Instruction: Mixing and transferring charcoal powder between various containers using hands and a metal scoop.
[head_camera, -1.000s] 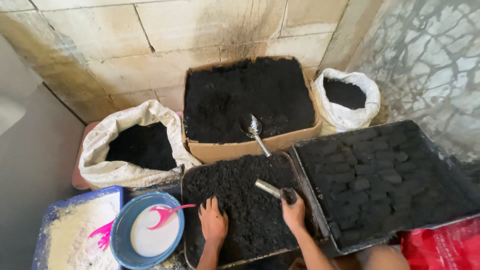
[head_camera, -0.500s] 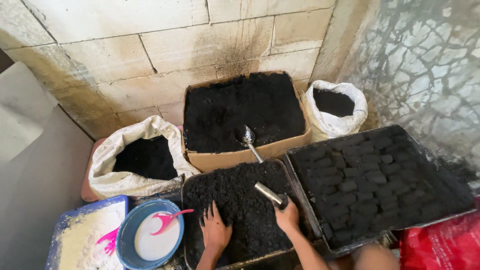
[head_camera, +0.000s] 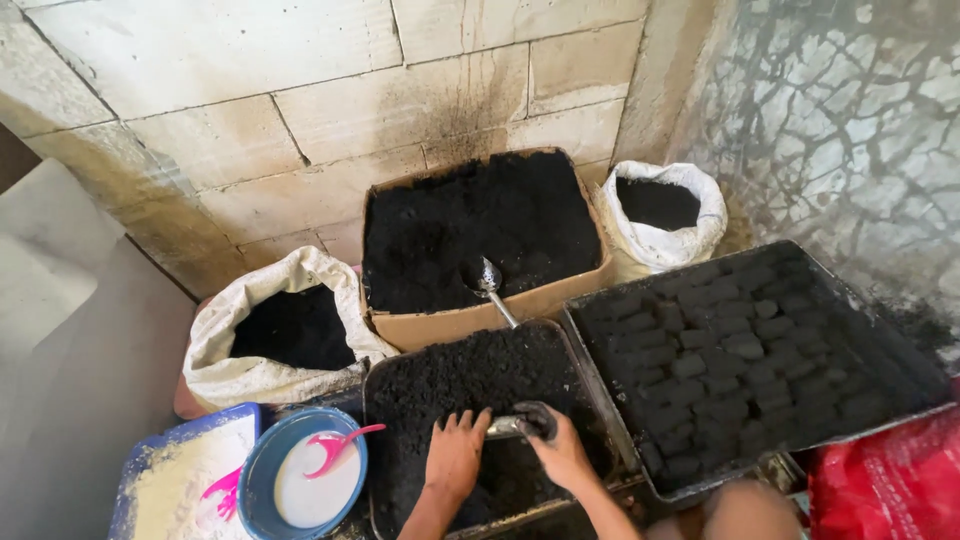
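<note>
Two hands in tray (head_camera: 385, 400) of black powder | left hand (head_camera: 456, 455) flat, fingers spread, holding nothing | right hand (head_camera: 562, 452) closed around metal tube (head_camera: 520, 424) lying on powder | step: packing tube | needs firm pressing

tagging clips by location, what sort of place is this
Likely a small charcoal block workshop: a cardboard box of black powder, a tray of pressed black blocks, and sacks against a bare block wall.

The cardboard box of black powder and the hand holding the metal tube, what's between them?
In the head view, between the cardboard box and the right hand lie the metal spoon and the tray's black mix.
</note>
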